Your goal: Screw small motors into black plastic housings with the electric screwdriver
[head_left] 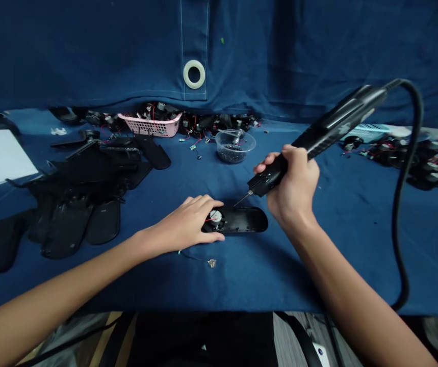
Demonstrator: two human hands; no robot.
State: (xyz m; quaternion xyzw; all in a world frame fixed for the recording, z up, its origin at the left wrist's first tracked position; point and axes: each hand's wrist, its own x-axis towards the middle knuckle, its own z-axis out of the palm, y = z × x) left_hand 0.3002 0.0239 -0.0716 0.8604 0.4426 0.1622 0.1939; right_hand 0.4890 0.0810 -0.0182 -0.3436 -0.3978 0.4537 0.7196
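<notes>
My right hand [295,188] is wrapped round a black electric screwdriver [318,127], tilted so its thin bit points down and left. The bit's tip is over the far edge of an oblong black plastic housing [245,220]; whether it touches I cannot tell. Fingers and thumb of my left hand [191,221] grip the housing's left end, holding it against the blue cloth. A round silver motor [215,217] with a red wire sits inside that end. Close to my left wrist lies a thin cable with a small metal connector [211,263].
Black plastic parts [84,188] are heaped at left beside white paper [4,155]. Behind stand a pink basket [153,127] and a clear bowl [236,145] of tiny dark pieces. Wired motors [433,163] and a blue basket [367,132] lie at right. The screwdriver's cord [396,214] loops down.
</notes>
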